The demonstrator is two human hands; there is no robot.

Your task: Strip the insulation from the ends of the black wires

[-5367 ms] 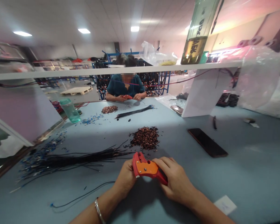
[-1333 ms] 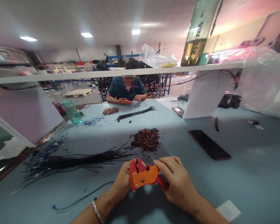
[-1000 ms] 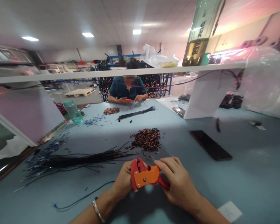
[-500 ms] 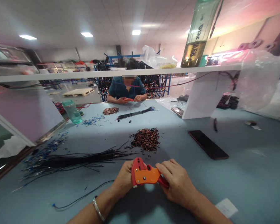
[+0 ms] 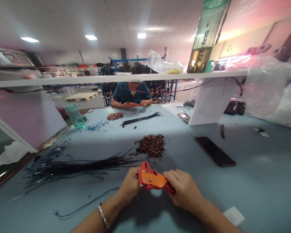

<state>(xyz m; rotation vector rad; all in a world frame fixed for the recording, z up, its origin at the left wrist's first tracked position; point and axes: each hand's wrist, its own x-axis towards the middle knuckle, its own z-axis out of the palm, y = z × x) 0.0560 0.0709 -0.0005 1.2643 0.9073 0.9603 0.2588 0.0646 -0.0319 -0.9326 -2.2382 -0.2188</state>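
Observation:
My right hand (image 5: 185, 191) is wrapped around the handles of a red and orange wire stripper (image 5: 153, 180), just above the table. At the tool's red head, my left hand (image 5: 130, 183) is closed with its fingertips hidden behind the jaws. A black wire (image 5: 88, 204) with a blue terminal on its far end runs along the table to my left hand; its other end is out of sight. To the left lies a bundle of black wires (image 5: 82, 166) with blue ends. Beyond the tool is a heap of short black and copper-coloured offcuts (image 5: 151, 146).
A phone (image 5: 215, 151) lies to the right. Across the table, a co-worker (image 5: 132, 94) holds a red tool near another wire bundle (image 5: 140, 119). A shelf (image 5: 97, 79) spans overhead, bearing a bottle (image 5: 203, 42). A green bottle (image 5: 75, 117) stands at left.
The wire stripper has tilted slightly, and its orange part has shifted against the red body, with more red showing beneath. Both hands stay in nearly the same place.

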